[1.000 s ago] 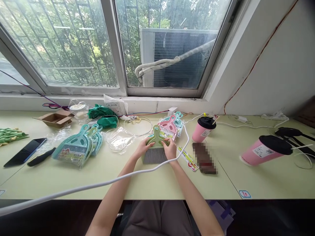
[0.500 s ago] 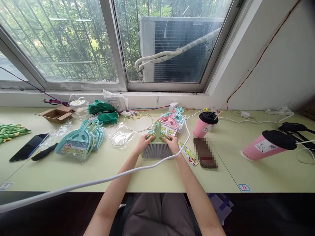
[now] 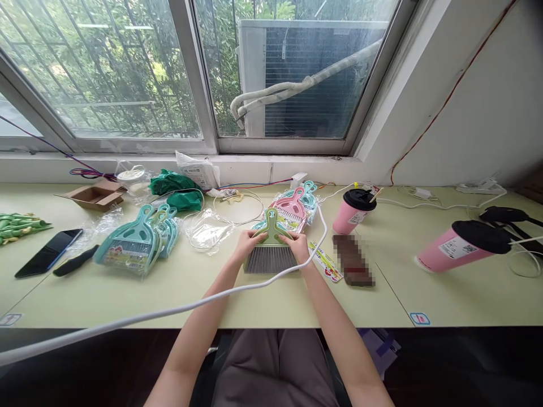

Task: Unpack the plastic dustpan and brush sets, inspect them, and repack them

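A small green hand broom [image 3: 271,260] with grey bristles lies on the table in front of me, bristles towards me, its looped handle pointing to the window. It seems to rest on a green dustpan, mostly hidden beneath it. My left hand [image 3: 246,245] is closed on its left shoulder, and my right hand [image 3: 298,247] grips the right shoulder. Just behind it are a pink brush-and-dustpan set [image 3: 293,209] and a blue one [image 3: 310,198], apparently in clear wrap. A printed card strip [image 3: 326,263] lies right of my right hand.
Wrapped blue sets [image 3: 129,246] lie left, beside a black-handled tool [image 3: 76,261] and a phone [image 3: 48,253]. Right are a blurred brown item [image 3: 353,261] and pink cups [image 3: 348,217]. A white cable [image 3: 178,310] crosses the view before my forearms.
The camera has tilted down slightly, so the scene sits higher. Both hands stay on the broom; they have shifted slightly outward, and the bristles show wider.
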A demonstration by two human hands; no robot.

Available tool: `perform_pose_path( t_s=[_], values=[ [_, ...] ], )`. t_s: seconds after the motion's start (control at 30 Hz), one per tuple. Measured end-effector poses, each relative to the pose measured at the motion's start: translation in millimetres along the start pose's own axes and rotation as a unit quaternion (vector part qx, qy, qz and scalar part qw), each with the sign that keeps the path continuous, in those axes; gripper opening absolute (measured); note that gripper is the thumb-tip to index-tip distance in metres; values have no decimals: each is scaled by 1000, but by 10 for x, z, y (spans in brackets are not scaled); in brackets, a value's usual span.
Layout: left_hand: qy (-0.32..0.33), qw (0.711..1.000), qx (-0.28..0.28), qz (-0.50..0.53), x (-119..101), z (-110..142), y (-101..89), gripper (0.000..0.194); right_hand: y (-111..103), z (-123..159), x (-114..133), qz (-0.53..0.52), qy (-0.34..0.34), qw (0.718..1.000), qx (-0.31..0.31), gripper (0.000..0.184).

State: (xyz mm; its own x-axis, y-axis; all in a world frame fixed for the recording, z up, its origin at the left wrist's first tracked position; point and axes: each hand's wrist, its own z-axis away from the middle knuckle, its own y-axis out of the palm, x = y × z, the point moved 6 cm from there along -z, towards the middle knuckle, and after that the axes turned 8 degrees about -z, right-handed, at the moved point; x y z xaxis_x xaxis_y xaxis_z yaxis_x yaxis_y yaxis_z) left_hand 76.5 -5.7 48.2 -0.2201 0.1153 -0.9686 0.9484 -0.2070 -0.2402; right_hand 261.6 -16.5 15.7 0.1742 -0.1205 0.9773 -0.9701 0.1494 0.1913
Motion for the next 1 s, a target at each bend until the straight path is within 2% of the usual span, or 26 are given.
perform_pose_path(
  t_s=[0.23,0.43,0.5,0.63,0.8,1.0],
  values=[
    [-18,1000,-10,-12,10,-5,-1,37,-17,-6,-34,7,-2,1000,-16,31],
    [0,999,10,-44,9,-9,0,40,-44,4,-49,37,10,999,-28,35],
    [18,997,21,-66,-7,-15,-35,42,-27,16,-30,39,15,999,-13,35],
    [53,993,63,-91,-72,-3,-81,42,75,56,60,25,16,998,54,36],
    [52,986,124,-101,-129,75,54,41,121,114,197,58,-17,995,76,35],
    [61,981,144,-114,-145,113,174,44,79,125,210,122,-28,989,76,56]
  ],
)
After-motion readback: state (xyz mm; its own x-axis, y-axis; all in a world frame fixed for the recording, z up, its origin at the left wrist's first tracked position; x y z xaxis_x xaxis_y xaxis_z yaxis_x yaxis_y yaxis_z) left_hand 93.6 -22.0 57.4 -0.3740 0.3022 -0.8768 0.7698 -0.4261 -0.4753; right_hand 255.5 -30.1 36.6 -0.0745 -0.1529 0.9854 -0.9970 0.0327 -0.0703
